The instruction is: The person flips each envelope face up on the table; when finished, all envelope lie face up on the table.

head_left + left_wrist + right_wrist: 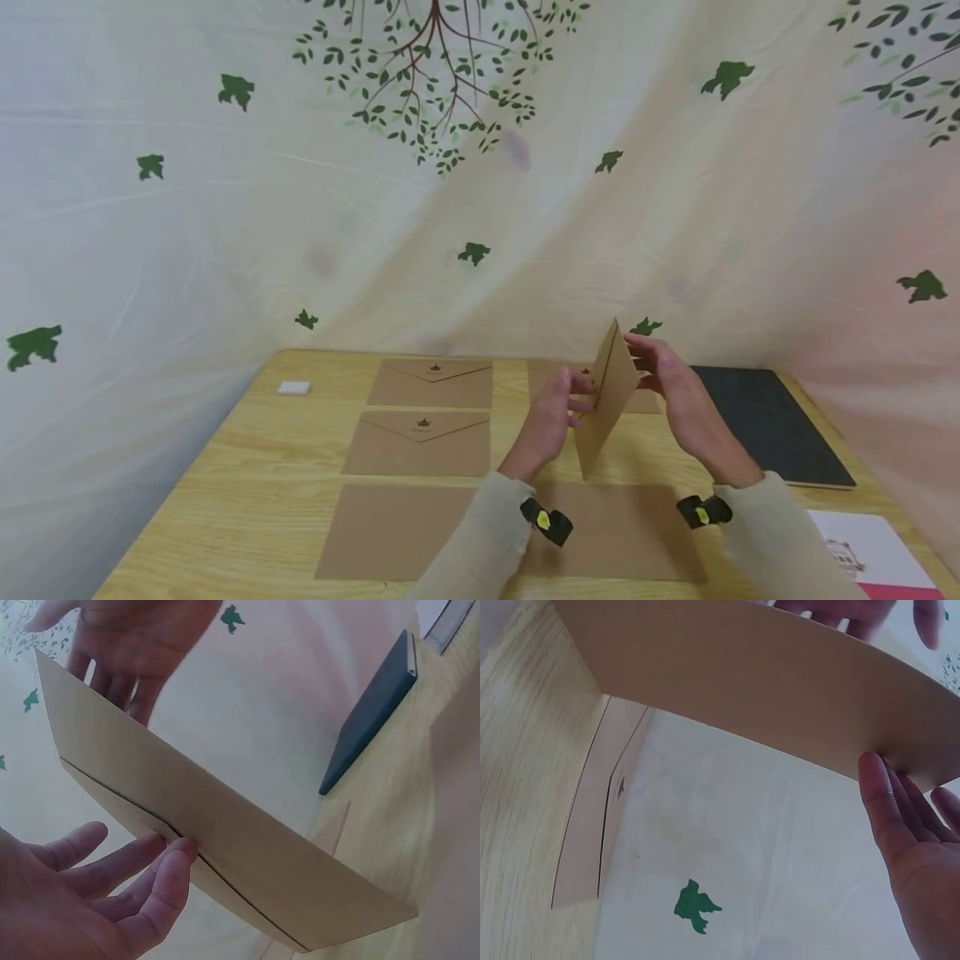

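A brown kraft envelope (609, 396) stands on edge between my two hands, above the right part of the table. My left hand (543, 421) touches its flap side with the fingertips. The right hand (684, 412) has its fingertips against the plain side. In the left wrist view the left fingers (161, 889) lie along the flap's edge, lightly bent. From the right wrist, the extended right fingers (881, 799) show against the plain face near its lower edge. Behind the held envelope lies another envelope (643, 404), partly covered by it and my left hand.
Two crown-printed envelopes (420, 454) lie flap up at left. Nearer me are two plain-side-up envelopes (615, 537), partly under my left forearm. A black flat board (772, 425) lies at right, a white and pink item (873, 550) before it. A small white block (294, 387) sits back left.
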`<state>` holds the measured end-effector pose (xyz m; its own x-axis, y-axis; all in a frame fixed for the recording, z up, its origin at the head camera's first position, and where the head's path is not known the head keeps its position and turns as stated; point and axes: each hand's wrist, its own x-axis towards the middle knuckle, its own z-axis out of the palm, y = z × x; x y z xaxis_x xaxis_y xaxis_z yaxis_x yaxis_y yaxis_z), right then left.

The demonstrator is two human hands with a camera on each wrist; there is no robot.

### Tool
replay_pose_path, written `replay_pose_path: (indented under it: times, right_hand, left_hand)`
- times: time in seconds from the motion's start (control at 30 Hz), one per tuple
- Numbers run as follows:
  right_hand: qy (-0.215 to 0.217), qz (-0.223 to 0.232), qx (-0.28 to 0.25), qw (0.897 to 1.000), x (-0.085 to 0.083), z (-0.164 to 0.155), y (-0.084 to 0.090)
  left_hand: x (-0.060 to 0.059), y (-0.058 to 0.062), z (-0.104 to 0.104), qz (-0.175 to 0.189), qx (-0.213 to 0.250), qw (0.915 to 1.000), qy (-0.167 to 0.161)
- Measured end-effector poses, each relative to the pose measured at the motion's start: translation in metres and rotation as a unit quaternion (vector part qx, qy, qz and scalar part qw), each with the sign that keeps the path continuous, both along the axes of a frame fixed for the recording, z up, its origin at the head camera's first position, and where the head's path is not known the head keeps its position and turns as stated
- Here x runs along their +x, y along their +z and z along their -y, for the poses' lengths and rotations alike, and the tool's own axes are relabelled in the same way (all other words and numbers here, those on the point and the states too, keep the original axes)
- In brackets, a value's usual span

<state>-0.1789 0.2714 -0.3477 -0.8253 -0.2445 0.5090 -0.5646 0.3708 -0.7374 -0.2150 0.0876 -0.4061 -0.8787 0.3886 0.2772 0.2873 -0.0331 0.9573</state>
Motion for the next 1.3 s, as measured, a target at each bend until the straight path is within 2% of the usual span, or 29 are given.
replay_pose_path:
  times: [0.17, 0.47, 0.7, 0.87, 1.03, 1.17, 1.3]
  right_hand:
    - [-0.026, -0.005, 0.007, 1.0, 0.005, -0.009, 0.004]
    - [-0.04, -0.009, 0.014, 0.999, 0.012, -0.032, 0.002]
    - [-0.073, -0.024, 0.045, 0.996, 0.02, -0.047, -0.002]
    - [-0.104, -0.021, 0.057, 0.993, 0.025, -0.056, -0.009]
    - [-0.126, 0.006, 0.067, 0.99, 0.028, -0.064, -0.016]
    - [-0.146, 0.048, 0.09, 0.984, 0.029, -0.07, -0.025]
    - [-0.174, 0.12, 0.123, 0.97, 0.027, -0.074, -0.038]
  left_hand:
    - [0.002, -0.007, -0.004, -0.003, -0.03, 0.9995, -0.01]
    - [0.002, -0.018, -0.01, 0.009, -0.074, 0.9967, -0.031]
    - [0.005, -0.021, -0.014, 0.02, -0.137, 0.99, -0.027]
    - [0.006, -0.023, -0.016, 0.026, -0.159, 0.9867, -0.023]
    - [0.008, -0.025, -0.014, 0.051, -0.166, 0.9846, -0.019]
    - [0.008, -0.025, -0.01, 0.059, -0.184, 0.9811, -0.012]
    - [0.007, -0.025, -0.004, 0.048, -0.221, 0.9742, 0.004]
